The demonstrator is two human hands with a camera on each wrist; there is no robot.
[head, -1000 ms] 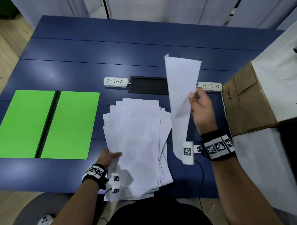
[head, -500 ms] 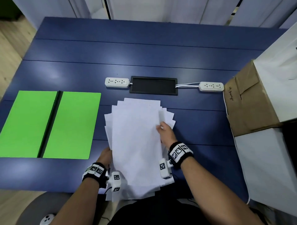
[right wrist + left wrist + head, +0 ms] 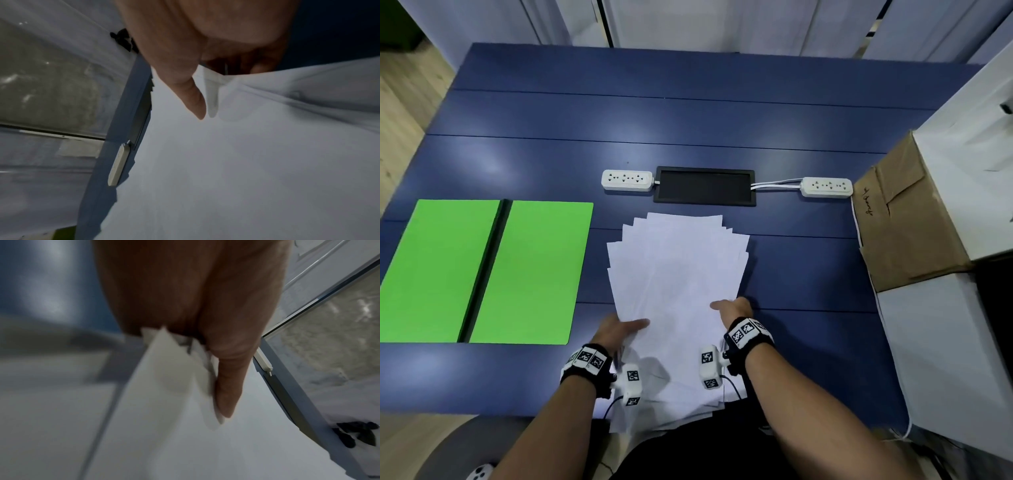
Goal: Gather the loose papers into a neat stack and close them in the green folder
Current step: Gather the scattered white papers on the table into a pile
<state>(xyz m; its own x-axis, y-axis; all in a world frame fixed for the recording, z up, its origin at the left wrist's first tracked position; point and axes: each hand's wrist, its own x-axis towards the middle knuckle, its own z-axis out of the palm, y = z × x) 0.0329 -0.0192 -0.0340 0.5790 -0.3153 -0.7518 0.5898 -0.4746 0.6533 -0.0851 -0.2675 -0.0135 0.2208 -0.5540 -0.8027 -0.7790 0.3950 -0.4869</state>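
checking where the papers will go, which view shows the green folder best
The head view: the green folder lies open and flat left of the papers. The right wrist view catches only a green sliver at its bottom edge; the left wrist view shows none.

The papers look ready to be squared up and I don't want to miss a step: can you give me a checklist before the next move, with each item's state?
1. Left hand grips the papers at their left edge, thumb on top: ok.
2. Right hand grips their right edge, thumb on top: ok.
3. Sheets aligned into a neat stack: not ok, the far corners fan out.
4. Green folder lies open and bare on the table: ok.
5. Every sheet gathered in the pile: cannot tell, the near end hangs past the table edge.
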